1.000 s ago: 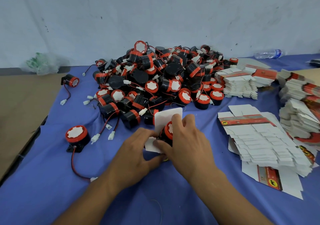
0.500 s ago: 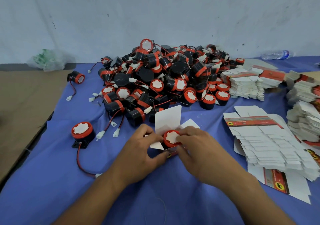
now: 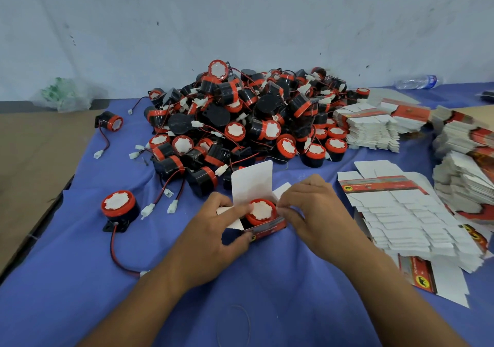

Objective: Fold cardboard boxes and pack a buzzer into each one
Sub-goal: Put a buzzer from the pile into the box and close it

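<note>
On the blue tabletop, at the left, a spare buzzer is seen standing face up, well apart from the work. Further in, the box is gripped at its left side by the left hand, with the fingers curled round the wall. The buzzer, held tilted at the mouth a second ago, is now seated inside the box with its red face upward. The lid flap is left upright behind it. The right hand has been taken off the buzzer and is curled at the box's right edge, where a side flap appears to be pinched. Insertion is judged done, and only closing remains. At the right, flat blanks are stacked for later boxes.
</note>
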Demonstrator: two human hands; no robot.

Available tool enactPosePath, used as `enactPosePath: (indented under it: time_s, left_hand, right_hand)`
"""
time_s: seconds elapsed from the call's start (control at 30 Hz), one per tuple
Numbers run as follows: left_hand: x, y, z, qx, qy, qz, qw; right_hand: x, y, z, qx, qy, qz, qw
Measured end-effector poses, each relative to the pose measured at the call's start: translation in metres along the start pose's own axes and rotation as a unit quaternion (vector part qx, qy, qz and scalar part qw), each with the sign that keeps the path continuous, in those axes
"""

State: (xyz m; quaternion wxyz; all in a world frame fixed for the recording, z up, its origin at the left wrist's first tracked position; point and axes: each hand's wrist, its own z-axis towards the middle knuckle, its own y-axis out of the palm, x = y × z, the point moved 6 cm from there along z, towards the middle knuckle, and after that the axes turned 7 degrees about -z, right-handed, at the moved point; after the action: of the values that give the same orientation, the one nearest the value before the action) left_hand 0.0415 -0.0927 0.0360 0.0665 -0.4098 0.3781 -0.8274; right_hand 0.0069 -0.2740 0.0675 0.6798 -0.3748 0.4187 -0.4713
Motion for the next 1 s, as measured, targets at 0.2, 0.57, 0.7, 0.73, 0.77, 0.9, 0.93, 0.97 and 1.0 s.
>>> enactPosePath:
  time_s: [0.2, 0.57, 0.7, 0.73, 0.77, 0.9, 0.93, 0.97, 1.0]
  left_hand:
    - [-0.002, 0.001, 0.0, 0.011, 0.007, 0.009, 1.0]
    - [-0.005, -0.011, -0.003, 0.153, -0.036, -0.127, 0.979]
    - [-0.008, -0.011, -0.001, 0.135, -0.024, -0.064, 0.988]
    - [-0.01, -0.01, 0.0, 0.126, -0.023, -0.05, 0.991]
    - [-0.012, -0.009, 0.0, 0.118, -0.023, -0.037, 0.992]
    - [-0.016, -0.003, 0.003, 0.073, -0.019, 0.005, 0.997]
    - [-0.017, 0.0, 0.003, 0.059, -0.019, 0.006, 0.998]
    - [-0.017, 0.003, 0.003, 0.045, -0.021, 0.003, 0.999]
    - [-0.018, 0.006, 0.003, 0.036, -0.025, -0.006, 0.999]
  right_hand:
    - [0.005, 0.019, -0.004, -0.127, 0.037, -0.032, 0.991]
    - [0.009, 0.021, -0.007, -0.079, 0.045, 0.089, 0.992]
    - [0.007, 0.019, -0.007, -0.031, 0.048, 0.128, 0.99]
    - [0.007, 0.02, -0.008, -0.025, 0.06, 0.138, 0.988]
    - [0.007, 0.022, -0.007, -0.018, 0.07, 0.148, 0.986]
    - [0.002, 0.026, -0.006, 0.012, 0.064, 0.152, 0.986]
    - [0.001, 0.027, -0.005, 0.018, 0.057, 0.152, 0.987]
    - [0.0, 0.028, -0.006, 0.021, 0.051, 0.149, 0.987]
    - [-0.001, 0.03, -0.006, 0.02, 0.044, 0.148, 0.988]
